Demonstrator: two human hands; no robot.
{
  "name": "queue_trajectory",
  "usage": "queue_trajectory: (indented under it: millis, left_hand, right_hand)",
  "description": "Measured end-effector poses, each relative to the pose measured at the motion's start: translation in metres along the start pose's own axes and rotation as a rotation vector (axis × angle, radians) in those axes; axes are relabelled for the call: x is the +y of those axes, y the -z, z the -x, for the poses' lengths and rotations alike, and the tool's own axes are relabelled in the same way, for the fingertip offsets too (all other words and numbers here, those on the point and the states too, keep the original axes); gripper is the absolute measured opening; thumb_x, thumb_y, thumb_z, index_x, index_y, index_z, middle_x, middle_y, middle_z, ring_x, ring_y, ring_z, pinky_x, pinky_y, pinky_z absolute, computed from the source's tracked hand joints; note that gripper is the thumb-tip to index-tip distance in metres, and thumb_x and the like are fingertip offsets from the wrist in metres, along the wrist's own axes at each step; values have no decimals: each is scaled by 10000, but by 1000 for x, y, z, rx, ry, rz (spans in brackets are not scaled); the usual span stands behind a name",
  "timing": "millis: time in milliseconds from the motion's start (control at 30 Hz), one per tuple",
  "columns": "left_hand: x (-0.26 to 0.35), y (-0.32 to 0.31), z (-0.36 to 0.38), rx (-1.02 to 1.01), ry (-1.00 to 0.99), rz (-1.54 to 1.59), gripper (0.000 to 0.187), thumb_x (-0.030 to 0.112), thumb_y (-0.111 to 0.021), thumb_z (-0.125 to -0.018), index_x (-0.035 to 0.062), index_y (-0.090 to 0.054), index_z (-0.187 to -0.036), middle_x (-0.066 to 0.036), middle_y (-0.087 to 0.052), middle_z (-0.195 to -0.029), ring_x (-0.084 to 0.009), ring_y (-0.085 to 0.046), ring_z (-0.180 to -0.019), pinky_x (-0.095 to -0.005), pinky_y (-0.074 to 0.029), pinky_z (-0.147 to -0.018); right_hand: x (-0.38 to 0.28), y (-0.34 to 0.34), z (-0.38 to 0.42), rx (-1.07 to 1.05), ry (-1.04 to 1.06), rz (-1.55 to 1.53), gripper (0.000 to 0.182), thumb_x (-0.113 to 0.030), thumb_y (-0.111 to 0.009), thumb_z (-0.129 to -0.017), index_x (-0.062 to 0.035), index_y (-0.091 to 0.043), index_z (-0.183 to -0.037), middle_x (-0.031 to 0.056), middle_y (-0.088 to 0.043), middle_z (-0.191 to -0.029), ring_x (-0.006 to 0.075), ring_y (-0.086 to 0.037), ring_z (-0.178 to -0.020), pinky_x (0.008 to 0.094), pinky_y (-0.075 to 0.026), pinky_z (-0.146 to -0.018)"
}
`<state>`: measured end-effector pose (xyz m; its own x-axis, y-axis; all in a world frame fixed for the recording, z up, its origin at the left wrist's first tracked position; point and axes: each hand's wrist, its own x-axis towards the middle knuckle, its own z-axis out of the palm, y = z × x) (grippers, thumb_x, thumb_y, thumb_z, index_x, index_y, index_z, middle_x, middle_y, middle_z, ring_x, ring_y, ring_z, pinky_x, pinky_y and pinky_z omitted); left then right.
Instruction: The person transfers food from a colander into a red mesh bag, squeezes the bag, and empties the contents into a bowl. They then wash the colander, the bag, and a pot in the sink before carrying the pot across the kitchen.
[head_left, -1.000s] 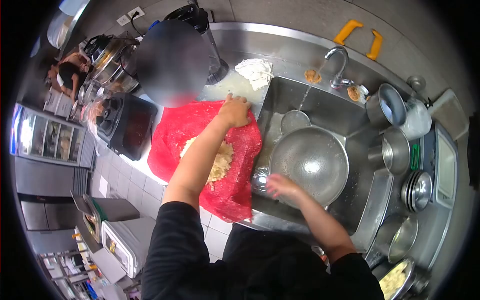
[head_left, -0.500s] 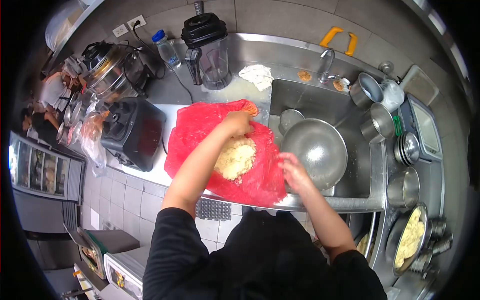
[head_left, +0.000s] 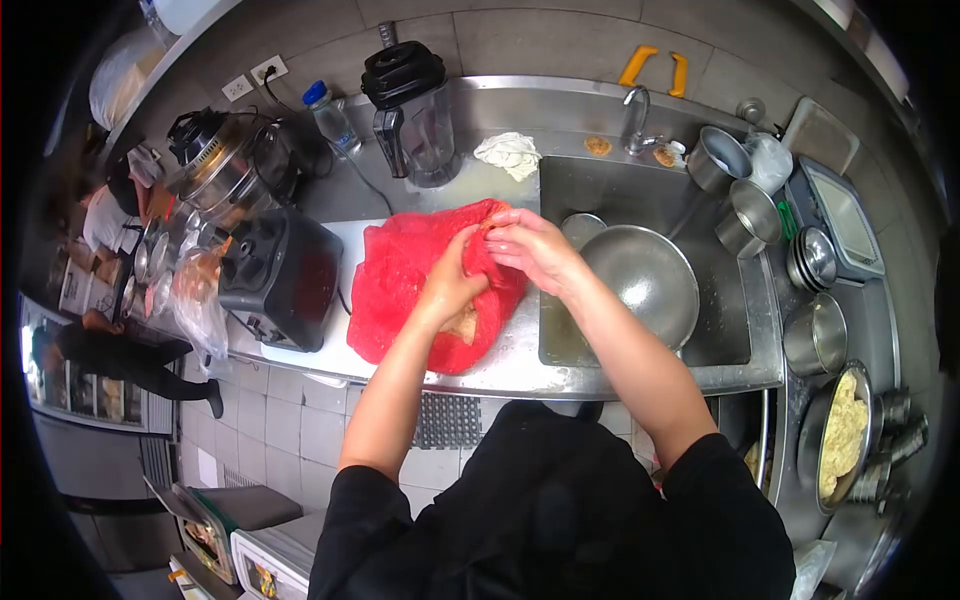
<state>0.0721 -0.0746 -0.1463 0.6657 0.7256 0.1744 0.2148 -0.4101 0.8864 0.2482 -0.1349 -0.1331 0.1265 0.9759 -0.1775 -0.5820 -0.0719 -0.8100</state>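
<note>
A red mesh bag (head_left: 400,270) lies on the counter left of the sink, gathered over a pale yellow crumbly mash (head_left: 462,325). Only a little of the mash shows, in the gap below my left hand. My left hand (head_left: 452,285) grips the mesh near its middle, thumb upward, with some fingertips hidden in the folds. At the bag's upper right edge, by its orange part, my right hand (head_left: 530,250) has its fingers closed on the mesh. Both hands are near each other.
To the right is the sink (head_left: 560,345) with a large metal bowl (head_left: 640,285) in it. A blender base (head_left: 275,275) stands left, a blender jar (head_left: 425,130) behind. Metal pots (head_left: 815,335) and a bowl of yellow mash (head_left: 845,435) stand right. A person (head_left: 130,360) is far left.
The mesh has been drawn over the mash, covering most of it. My right hand has moved from the bag's lower right side up to its top edge. My left hand has shifted slightly down.
</note>
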Motion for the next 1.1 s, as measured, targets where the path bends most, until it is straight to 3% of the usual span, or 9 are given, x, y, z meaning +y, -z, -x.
queue_trajectory:
  millis: [200,233,367,467,567,667,767,900,1100]
  left_hand:
    - [7,16,-13,69,1,227,305,-30,-542,-756,-33,-638,-1046,-32,-648,-979,-121,-600,-907,-240,-470,-841]
    - [6,11,-17,72,9,224,305,-30,-542,-756,-33,-638,-1046,-32,-648,-979,-121,-600,-907,-240,-470,-841]
    - [22,-12,-41,-315,-82,340,297,80,-507,-763,-20,-649,-1004,-42,-641,-912,-130,-591,-887,-272,-467,-811]
    - [20,-48,-60,-537,0,540,261,100,-488,-757,2,-643,-942,-44,-634,-914,-131,-584,-886,-260,-454,-805]
    - [28,-64,-73,-633,26,608,226,111,-519,-810,24,-632,-985,-40,-636,-963,-128,-584,-935,-260,-452,-842]
    - [54,-47,-75,-487,30,164,411,281,-632,-941,27,-552,-1254,-81,-612,-1174,-166,-559,-1123,-297,-434,-969]
    - [27,-2,-62,-284,137,-152,566,469,-527,-979,47,-504,-1356,-123,-592,-1270,-195,-548,-1193,-335,-430,-998]
    - [-33,47,-4,-357,147,-865,861,723,-495,-854,71,-464,-1416,-198,-557,-1350,-366,-505,-1271,-543,-168,-1158]
    - [-11,69,32,-296,124,-906,457,263,-685,-837,73,-594,-1243,-186,-678,-1064,-348,-611,-1092,-504,-384,-1009]
  right_hand:
    - [34,89,36,-24,124,356,534,-208,-719,-858,-29,-490,-1306,183,-547,-1285,293,-574,-1180,397,-483,-990]
    - [55,102,41,-15,213,704,641,-257,-756,-822,-25,-464,-1344,201,-515,-1334,315,-518,-1244,401,-440,-1038]
    - [77,86,40,-220,299,1344,936,-363,-838,-730,-75,-338,-1467,148,-424,-1467,293,-383,-1377,408,-302,-1152]
    - [89,63,26,-348,19,876,921,-381,-858,-717,-119,-373,-1455,83,-439,-1469,266,-414,-1355,424,-333,-1136]
    - [110,68,21,-196,121,680,867,-367,-857,-729,-123,-414,-1432,84,-497,-1413,252,-448,-1320,421,-349,-1127]
    - [107,64,8,-60,138,510,726,-370,-798,-800,-108,-467,-1390,98,-531,-1372,249,-477,-1289,414,-365,-1110]
    - [126,80,-19,-16,107,387,594,-350,-748,-854,-77,-521,-1330,114,-566,-1326,252,-528,-1231,399,-403,-1070]
    - [106,72,-10,89,204,215,473,-315,-759,-854,-50,-610,-1216,95,-638,-1190,215,-602,-1107,370,-459,-979]
    - [107,63,-19,48,227,325,408,-260,-734,-885,-37,-612,-1204,67,-638,-1180,185,-605,-1076,344,-480,-948]
